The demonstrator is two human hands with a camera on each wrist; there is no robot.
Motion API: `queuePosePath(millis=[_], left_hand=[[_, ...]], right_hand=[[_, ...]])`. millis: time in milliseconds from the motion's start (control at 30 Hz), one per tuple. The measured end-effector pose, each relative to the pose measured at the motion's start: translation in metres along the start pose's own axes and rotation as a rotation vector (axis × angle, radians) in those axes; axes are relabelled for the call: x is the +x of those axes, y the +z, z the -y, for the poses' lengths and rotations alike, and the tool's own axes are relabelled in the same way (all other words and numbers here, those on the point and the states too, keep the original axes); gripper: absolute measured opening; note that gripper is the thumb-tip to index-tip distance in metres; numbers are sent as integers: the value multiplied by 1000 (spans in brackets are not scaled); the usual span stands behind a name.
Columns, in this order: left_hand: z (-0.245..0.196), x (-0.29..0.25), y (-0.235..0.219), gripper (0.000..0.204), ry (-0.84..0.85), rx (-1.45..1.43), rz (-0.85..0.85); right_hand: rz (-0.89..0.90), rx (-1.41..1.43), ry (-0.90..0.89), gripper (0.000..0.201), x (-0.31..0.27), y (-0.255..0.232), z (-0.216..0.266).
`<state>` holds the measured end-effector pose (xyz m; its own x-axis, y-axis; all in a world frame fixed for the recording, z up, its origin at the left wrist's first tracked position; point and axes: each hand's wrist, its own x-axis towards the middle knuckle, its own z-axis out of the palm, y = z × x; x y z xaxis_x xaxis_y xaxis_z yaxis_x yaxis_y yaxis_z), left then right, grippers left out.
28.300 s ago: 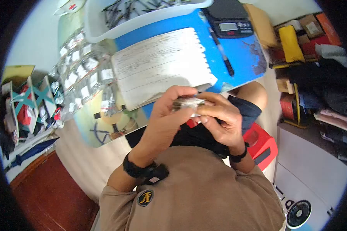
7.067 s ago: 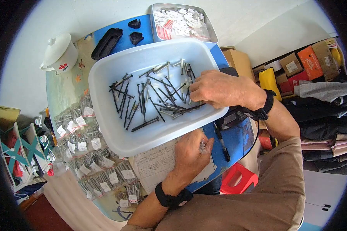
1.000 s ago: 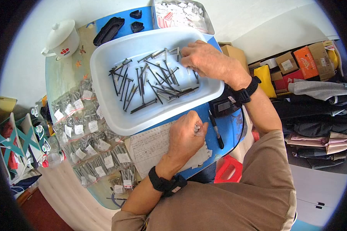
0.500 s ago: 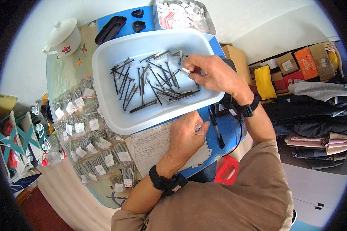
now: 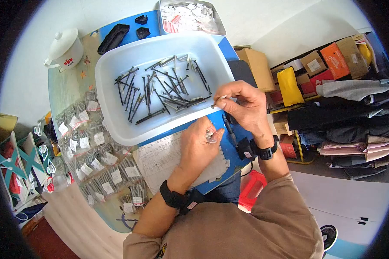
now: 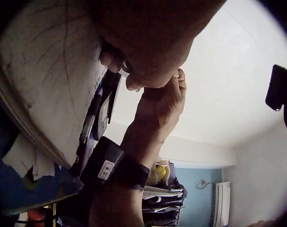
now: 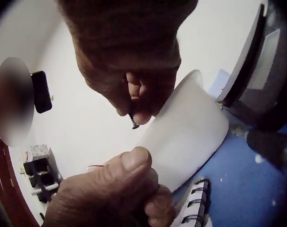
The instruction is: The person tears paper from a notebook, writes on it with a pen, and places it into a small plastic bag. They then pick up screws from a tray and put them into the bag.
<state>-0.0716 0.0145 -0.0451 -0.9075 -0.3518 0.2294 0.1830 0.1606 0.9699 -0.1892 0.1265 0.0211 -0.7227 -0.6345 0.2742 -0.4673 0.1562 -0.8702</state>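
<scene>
White plastic tub [image 5: 116,125]: dark and silvery metal screws [image 5: 148,117] inside. Right hand [image 5: 245,108] pinches one screw [image 5: 216,103]; left hand [image 5: 197,146] curled round several.

Head view bright, fisheye-curved; wrist views dim, shadowed.

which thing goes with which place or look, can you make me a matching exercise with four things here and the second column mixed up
Things:
1. screw
2. notebook
3. mug
4. small bags

Places, colours or states:
a. white, lid on
b. clear, with white labels
c. pinched between the right hand's thumb and finger
d. written on, partly hidden by the left hand

Right pairs: 1-c, 2-d, 3-a, 4-b
</scene>
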Motion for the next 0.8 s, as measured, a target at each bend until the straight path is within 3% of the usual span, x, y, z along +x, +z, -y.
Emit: queuePosePath(millis=[133,233,467,800], left_hand=[[-1,0,0,26,-15,-1,0],[1,0,0,28,-12,13,1],[2,1,3,25,11,15,-40],[-4,1,-1,22,-57,32,13]], right_hand=[[-147,199,112,13,-17,5,2],[-176,39,6,12,-26,6,7],[-11,-42,-59,9,-31,12,16],[-42,-82,-176,10,-33,15,22]])
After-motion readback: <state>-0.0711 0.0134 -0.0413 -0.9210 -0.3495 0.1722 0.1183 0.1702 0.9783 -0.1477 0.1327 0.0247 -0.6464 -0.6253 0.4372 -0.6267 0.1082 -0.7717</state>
